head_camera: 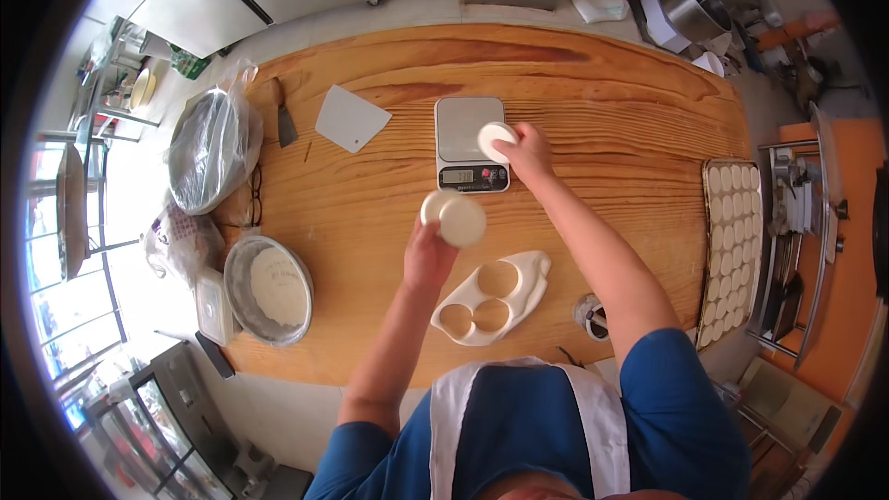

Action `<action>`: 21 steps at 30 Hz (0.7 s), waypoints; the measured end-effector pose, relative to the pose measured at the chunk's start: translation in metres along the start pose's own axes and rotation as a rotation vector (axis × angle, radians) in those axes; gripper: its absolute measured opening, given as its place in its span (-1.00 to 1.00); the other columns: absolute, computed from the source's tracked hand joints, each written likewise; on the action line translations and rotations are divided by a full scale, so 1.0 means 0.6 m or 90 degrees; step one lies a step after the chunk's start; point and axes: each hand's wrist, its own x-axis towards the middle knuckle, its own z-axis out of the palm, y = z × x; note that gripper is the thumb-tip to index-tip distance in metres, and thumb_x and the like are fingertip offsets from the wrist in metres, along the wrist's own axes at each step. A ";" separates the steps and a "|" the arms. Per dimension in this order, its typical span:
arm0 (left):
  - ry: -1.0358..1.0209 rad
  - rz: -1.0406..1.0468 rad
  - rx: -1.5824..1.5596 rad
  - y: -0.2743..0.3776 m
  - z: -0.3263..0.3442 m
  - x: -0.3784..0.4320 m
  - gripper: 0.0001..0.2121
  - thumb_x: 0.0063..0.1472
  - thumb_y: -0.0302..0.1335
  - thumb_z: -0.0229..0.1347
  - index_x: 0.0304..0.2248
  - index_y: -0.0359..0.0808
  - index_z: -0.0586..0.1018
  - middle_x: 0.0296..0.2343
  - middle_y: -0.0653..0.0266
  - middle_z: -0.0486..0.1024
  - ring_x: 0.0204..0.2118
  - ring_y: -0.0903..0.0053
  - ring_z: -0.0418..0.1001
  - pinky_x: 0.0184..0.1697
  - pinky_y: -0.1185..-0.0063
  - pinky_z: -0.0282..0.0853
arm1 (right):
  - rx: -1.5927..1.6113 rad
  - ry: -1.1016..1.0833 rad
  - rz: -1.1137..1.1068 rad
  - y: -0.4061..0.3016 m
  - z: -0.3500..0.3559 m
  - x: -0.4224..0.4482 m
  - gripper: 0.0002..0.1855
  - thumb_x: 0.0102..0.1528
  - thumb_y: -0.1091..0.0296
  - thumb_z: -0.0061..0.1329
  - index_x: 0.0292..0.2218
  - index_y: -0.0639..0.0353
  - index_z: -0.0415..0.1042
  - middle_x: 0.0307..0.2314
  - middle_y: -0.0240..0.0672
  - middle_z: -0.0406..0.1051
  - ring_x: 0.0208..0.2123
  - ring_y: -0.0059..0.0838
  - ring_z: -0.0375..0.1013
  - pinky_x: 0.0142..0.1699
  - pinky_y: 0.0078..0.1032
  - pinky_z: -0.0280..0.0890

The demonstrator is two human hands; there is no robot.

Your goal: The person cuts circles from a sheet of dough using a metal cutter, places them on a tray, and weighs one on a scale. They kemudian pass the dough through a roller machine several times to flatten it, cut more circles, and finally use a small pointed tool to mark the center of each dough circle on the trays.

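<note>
My left hand (428, 253) holds two pale dough rounds (462, 221), overlapping and slightly blurred, just below the digital kitchen scale (471, 130). Between the fingers of my right hand (529, 153) is another dough round (495, 142), over the right edge of the scale's plate. The scale's display is lit. Nearer my body lies a sheet of rolled dough (517, 305) with three round holes in it, its right end folded or bunched. Whether the held round touches the scale plate cannot be told.
A tray of dough rounds (729, 250) stands at the table's right. On the left are a metal bowl of flour (278, 288), a plastic-covered basin (212, 153), a bench scraper (285, 126) and a plastic dough scraper (352, 118). A small container (595, 319) sits near my right arm.
</note>
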 end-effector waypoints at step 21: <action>0.229 0.352 0.501 0.107 0.057 0.193 -0.76 0.09 -0.53 -0.14 -0.21 -0.31 0.27 -0.31 0.23 0.28 -0.35 0.53 0.31 -0.52 0.67 0.38 | 0.368 0.085 0.108 0.089 -0.117 -0.204 -0.73 -0.14 0.37 0.03 -0.42 0.26 0.24 -0.54 -0.42 0.28 -0.50 -0.67 0.24 -0.38 -0.70 0.18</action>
